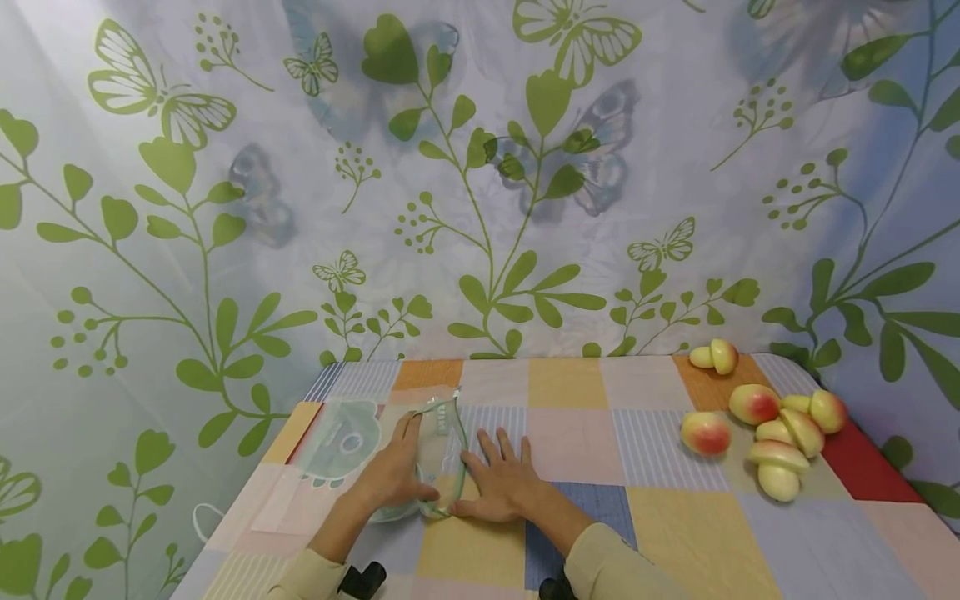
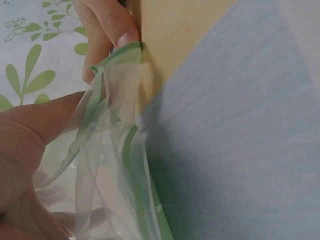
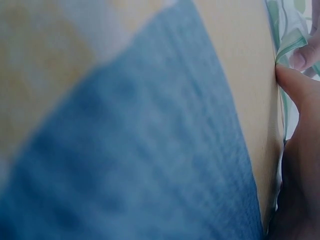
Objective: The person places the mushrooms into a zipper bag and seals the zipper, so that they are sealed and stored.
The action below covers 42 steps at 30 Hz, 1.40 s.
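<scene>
A clear plastic bag with green edges (image 1: 442, 446) lies on the patchwork cloth, its mouth spread toward the right. A pale green cartoon print (image 1: 348, 442) shows on its left part. My left hand (image 1: 397, 471) rests at the mouth with fingers and thumb stretched out; in the left wrist view its thumb is partly behind the clear film (image 2: 107, 135). My right hand (image 1: 502, 479) lies with fingers spread along the bag's right edge. Its thumb (image 3: 295, 82) touches the green rim near the lower corner, close to the left thumb.
Several yellow-and-red mushroom-shaped pieces (image 1: 776, 457) lie at the right of the table, one farther back (image 1: 723, 357). Pale see-through plastic (image 1: 288, 504) lies beneath the bag's left side. A patterned curtain (image 1: 480, 183) hangs behind the table. A white loop (image 1: 202, 521) shows at the left edge.
</scene>
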### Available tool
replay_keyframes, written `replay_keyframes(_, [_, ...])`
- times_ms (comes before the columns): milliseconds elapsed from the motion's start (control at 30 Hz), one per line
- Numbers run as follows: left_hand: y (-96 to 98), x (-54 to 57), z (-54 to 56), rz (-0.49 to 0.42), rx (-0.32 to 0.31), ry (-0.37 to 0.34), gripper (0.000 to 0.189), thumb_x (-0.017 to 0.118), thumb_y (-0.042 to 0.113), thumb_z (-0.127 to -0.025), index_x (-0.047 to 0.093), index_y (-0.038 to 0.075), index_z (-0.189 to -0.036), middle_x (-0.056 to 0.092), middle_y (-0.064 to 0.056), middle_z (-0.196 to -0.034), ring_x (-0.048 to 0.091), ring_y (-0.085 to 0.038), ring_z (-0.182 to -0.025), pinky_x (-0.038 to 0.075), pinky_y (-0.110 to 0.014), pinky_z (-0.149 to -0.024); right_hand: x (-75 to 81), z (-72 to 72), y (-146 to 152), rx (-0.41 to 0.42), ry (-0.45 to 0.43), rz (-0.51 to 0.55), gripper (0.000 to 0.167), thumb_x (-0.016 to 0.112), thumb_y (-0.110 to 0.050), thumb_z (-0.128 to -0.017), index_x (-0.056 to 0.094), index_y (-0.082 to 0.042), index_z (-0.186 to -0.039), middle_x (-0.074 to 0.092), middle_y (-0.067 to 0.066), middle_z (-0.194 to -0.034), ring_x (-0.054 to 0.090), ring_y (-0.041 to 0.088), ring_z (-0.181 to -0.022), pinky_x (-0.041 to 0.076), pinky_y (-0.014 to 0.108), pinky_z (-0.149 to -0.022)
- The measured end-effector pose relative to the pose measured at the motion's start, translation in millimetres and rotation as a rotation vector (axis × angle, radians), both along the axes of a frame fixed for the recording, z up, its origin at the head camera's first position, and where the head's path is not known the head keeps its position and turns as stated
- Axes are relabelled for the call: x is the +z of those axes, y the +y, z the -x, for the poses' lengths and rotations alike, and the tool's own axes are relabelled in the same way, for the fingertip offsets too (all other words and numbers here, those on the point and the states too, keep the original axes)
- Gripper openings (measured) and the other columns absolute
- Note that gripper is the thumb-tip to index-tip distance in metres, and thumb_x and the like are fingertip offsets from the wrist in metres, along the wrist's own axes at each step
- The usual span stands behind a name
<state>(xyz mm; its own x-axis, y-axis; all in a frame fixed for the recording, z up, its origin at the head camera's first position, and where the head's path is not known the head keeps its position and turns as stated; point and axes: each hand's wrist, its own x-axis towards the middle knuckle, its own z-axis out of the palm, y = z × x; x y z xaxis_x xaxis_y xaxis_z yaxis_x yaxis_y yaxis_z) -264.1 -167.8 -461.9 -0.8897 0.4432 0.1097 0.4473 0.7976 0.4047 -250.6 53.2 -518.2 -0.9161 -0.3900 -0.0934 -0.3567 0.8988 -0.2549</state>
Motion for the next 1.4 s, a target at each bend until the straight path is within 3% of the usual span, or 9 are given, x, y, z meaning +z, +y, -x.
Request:
replay_keyframes(233, [1.4,2.5,-6.1,0.003,-0.025,0.020,0.128,0.103,0.029,-0.059,0.027,-0.005,-0.157,0.032,-0.027,-0.155,0.064,-0.046,-0.101,0.056,-0.057,-0.085,-0.7,1.0,0,0.001,-0.007,-0.010,0.102,0.039,-0.092,-0.082,0.037,-0.027,-0.161,0.016,0.014,-0.170,0.008,0.045,-0.154,0.008,0.076,-0.113])
replay_keyframes(500, [4.0,0.5,-8.9,0.083,-0.007,0.016,0.129,0.103,0.029,-0.057,0.028,-0.001,-0.157,0.034,-0.029,-0.153,0.066,-0.047,-0.091,0.057,-0.058,-0.075,0.4,1.8,0,0.005,-0.005,-0.006,0.102,0.041,-0.091,-0.083,0.037,-0.026,-0.161,0.017,0.015,-0.170,0.009,0.046,-0.154,0.008,0.077,-0.112])
replay_keyframes(900, [3.0,-1.8,-1.1,0.106,-0.026,-0.084,0.143,0.103,0.042,-0.057,0.017,-0.009,-0.158,0.025,-0.035,-0.158,0.063,-0.056,-0.103,0.054,-0.063,-0.085,2.3,0.9,8,0.049,0.030,0.067,0.100,0.046,-0.089,-0.083,0.042,-0.022,-0.157,0.023,0.018,-0.168,0.016,0.050,-0.151,0.014,0.078,-0.110])
replay_keyframes(1200, [6.6,0.3,-1.9,0.092,0.001,-0.103,0.148,0.105,0.039,-0.052,0.015,-0.011,-0.158,0.023,-0.036,-0.159,0.064,-0.053,-0.098,0.055,-0.060,-0.083,27.2,-4.4,30,0.112,0.006,0.211,0.087,0.058,-0.073,-0.091,0.041,-0.021,-0.159,0.032,0.020,-0.162,0.025,0.055,-0.146,0.022,0.080,-0.106])
replay_keyframes(1400, [6.0,0.7,-2.4,0.107,0.007,-0.103,0.147,0.105,0.039,-0.053,0.015,-0.009,-0.158,0.023,-0.036,-0.160,0.065,-0.051,-0.099,0.055,-0.059,-0.084,37.2,-3.5,51,0.162,0.052,0.259,0.082,0.066,-0.064,-0.092,0.046,-0.018,-0.156,0.036,0.021,-0.161,0.029,0.054,-0.145,0.024,0.080,-0.105])
